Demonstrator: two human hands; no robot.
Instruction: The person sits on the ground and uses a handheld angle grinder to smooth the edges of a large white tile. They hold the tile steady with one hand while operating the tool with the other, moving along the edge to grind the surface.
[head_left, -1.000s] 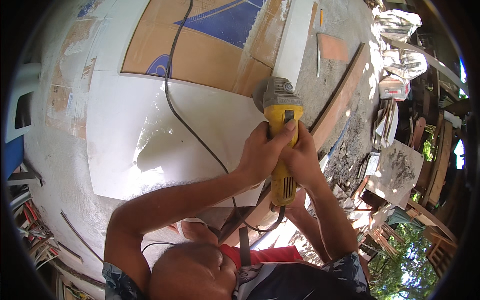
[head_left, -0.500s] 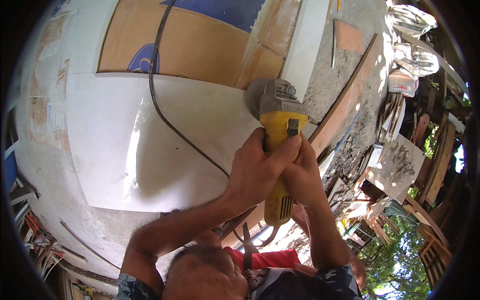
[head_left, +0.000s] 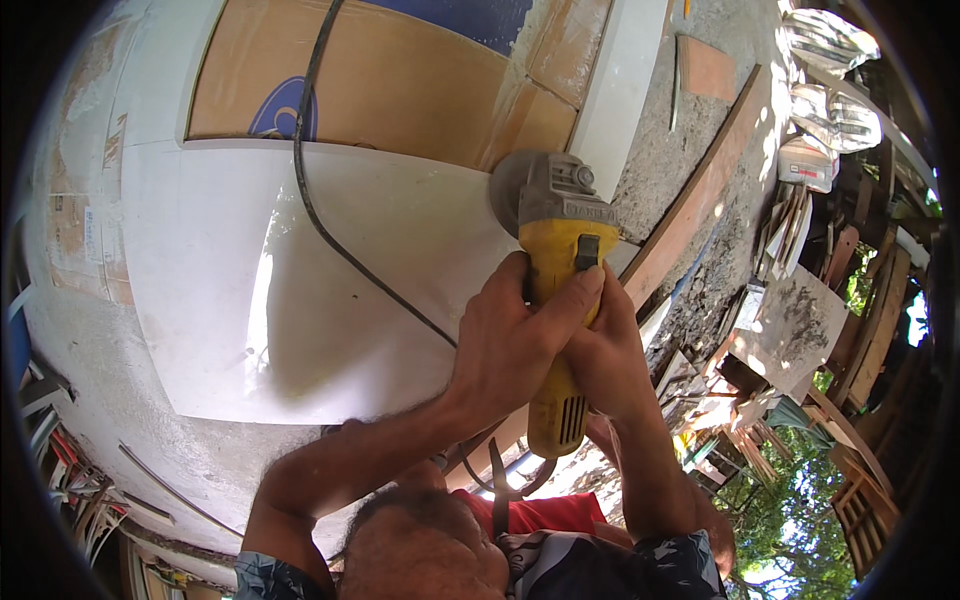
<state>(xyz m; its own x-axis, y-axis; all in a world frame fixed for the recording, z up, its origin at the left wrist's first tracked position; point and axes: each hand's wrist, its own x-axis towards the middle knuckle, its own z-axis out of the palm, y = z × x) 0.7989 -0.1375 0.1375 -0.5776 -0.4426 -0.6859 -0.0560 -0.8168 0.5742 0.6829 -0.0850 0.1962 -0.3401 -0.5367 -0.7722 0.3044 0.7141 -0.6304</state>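
Both my hands grip a yellow angle grinder (head_left: 558,330) with a grey head. My left hand (head_left: 500,345) wraps the yellow body from the left, thumb lying across it. My right hand (head_left: 608,352) holds the body from the right. The grey head and disc guard (head_left: 545,195) sit at the right edge of a large white tile (head_left: 260,300) lying flat. The grinder's black cord (head_left: 330,235) runs across the tile. The disc itself is hidden under the guard.
Brown cardboard (head_left: 380,90) with blue print lies beyond the tile, beside a white strip (head_left: 620,90). A long wooden plank (head_left: 700,190) runs along the rough ground to the right. Tile offcuts, boards and rubble (head_left: 790,320) are heaped at far right.
The view has closed in on the tile and grinder, which now look larger. Both hands keep the same grip, and the grinder head stays at the tile's right edge.
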